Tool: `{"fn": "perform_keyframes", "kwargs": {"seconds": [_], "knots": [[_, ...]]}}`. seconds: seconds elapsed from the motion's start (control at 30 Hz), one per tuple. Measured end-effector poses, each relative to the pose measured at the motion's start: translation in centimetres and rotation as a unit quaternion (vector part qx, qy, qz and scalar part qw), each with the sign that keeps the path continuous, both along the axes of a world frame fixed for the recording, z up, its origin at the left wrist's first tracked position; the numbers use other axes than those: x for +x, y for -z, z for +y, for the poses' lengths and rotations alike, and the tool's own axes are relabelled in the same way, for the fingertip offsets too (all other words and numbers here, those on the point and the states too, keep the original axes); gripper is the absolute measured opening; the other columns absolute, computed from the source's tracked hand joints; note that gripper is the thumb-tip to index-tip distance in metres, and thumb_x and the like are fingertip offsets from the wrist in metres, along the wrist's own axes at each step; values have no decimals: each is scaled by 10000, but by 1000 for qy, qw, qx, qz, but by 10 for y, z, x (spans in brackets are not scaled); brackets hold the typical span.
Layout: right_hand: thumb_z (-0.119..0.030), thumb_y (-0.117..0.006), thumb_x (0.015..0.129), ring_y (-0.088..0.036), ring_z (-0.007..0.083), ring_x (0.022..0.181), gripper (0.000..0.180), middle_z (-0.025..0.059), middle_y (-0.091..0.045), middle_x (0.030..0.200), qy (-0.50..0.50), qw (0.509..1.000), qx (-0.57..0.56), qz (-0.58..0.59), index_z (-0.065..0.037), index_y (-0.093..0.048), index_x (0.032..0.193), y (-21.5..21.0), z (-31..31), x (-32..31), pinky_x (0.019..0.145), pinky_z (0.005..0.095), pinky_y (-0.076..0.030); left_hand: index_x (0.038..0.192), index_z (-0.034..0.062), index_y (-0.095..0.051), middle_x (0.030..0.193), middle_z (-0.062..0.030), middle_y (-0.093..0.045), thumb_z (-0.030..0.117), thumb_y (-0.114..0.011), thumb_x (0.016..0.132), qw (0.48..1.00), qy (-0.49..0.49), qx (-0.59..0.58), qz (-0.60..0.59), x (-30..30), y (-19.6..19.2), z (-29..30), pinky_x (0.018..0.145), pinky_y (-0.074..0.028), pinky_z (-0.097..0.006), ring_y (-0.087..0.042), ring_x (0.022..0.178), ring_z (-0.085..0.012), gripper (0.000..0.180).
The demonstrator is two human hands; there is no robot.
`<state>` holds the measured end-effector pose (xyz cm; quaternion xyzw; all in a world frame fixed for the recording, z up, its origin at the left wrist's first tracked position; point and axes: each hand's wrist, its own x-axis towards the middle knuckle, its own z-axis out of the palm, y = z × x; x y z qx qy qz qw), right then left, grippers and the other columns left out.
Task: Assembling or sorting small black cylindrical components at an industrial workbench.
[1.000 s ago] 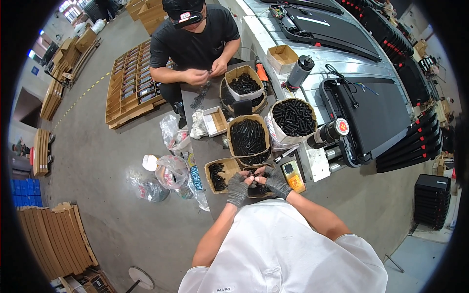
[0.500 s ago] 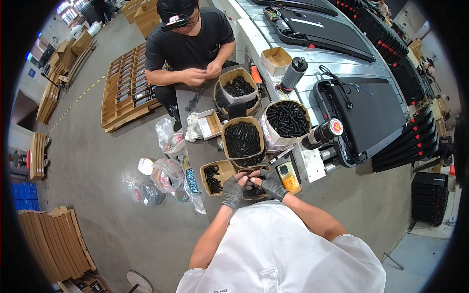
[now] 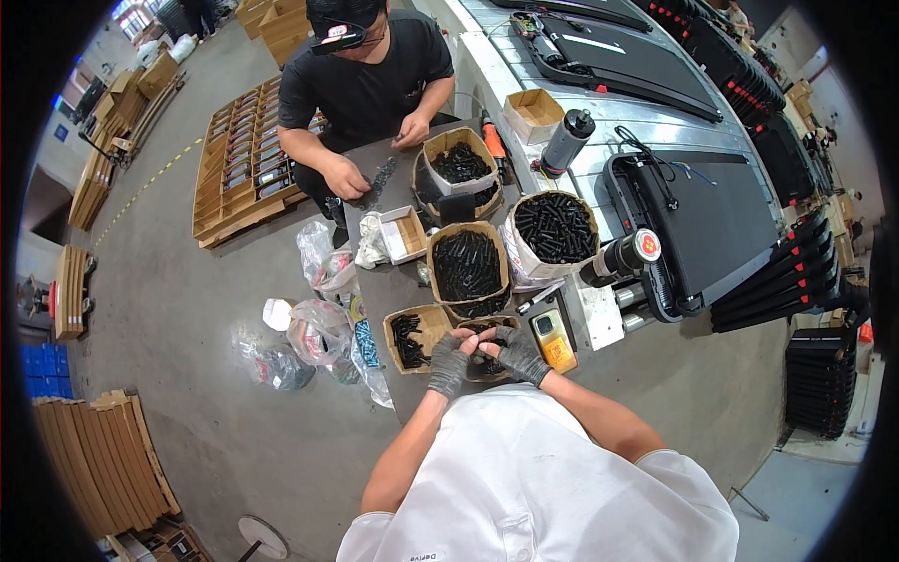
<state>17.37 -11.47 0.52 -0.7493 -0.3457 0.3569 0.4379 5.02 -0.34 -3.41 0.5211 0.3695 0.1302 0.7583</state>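
Note:
My left hand (image 3: 449,363) and my right hand (image 3: 518,356), both in grey fingerless gloves, meet over a small cardboard box of dark parts. Thumbs and fingers on both are pinched together at the tips; whatever lies between them is too small to make out. Just left of them stands an open cardboard box (image 3: 435,324) with black screws (image 3: 408,343) heaped on its left side. Beyond my hands is a taller carton filled with long black screws (image 3: 466,262). A yellow-backed phone (image 3: 552,341) lies right of my right hand.
A co-worker (image 3: 365,84) in black sits across the table, one hand by small dark rings (image 3: 382,175). Tubs of black cylindrical parts (image 3: 556,229) and a white box (image 3: 403,234) stand between us. Right, a roller conveyor carries black panels (image 3: 698,220). Plastic bags (image 3: 320,332) lie left.
The co-worker's hands have separated, one moving down to the rings on the table. My hands stay over the small box, fingertips drawn slightly closer together.

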Motion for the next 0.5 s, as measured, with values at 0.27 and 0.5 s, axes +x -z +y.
{"fn": "perform_keyframes", "kwargs": {"seconds": [0.27, 0.5], "knots": [[-165, -646, 845, -639, 220, 850, 243, 85, -670, 879, 16, 999, 28, -8, -7, -655, 1029, 4, -2, 2, 773, 315, -498, 1078, 18, -616, 910, -36, -641, 102, -633, 891, 997, -28, -66, -15, -1, -2, -2, 721, -498, -254, -594, 798, -120, 205], [-124, -530, 913, -590, 255, 1070, 348, 168, -589, 1177, 158, 785, 106, 589, 47, -536, 1216, 18, -25, 16, 948, 333, -488, 1106, 14, -624, 903, -50, -643, 133, -616, 901, 988, -61, -137, -30, -11, -3, 9, 748, -503, -293, -593, 800, -144, 237]]}}
